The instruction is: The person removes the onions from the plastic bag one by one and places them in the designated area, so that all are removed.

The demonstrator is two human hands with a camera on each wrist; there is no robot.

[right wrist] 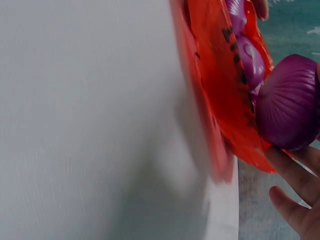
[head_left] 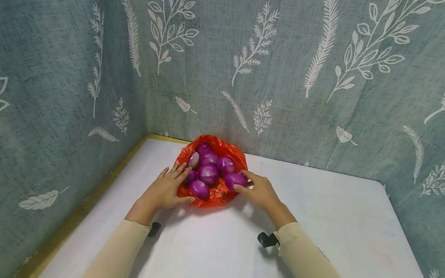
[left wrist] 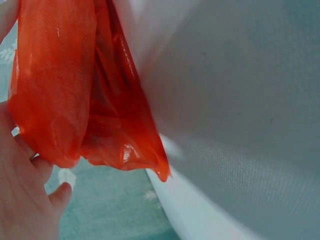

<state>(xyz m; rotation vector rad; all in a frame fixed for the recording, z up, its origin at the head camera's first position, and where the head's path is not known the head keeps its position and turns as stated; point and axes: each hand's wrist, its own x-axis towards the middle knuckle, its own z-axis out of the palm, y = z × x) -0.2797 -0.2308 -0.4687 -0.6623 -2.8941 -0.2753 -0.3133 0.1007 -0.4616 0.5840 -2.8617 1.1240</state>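
An orange-red plastic bag (head_left: 222, 144) stands wide open on the white table, with several purple onions (head_left: 208, 174) heaped inside. My right hand (head_left: 262, 193) grips one purple onion (head_left: 236, 181) at the bag's right rim, thumb on its near side. In the right wrist view that onion (right wrist: 287, 105) sits at the bag's mouth, above the fingers. My left hand (head_left: 167, 190) lies against the bag's left side, its fingers spread along the rim and its thumb pointing along the near edge. The left wrist view shows the bag's creased outer wall (left wrist: 55, 75), which hides part of the fingers.
White cloth covers the table (head_left: 204, 252). Grey-green curtain (head_left: 284, 73) with white leaf prints hangs behind and at both sides, close behind the bag. A yellowish strip (head_left: 103, 186) runs along the table's left edge.
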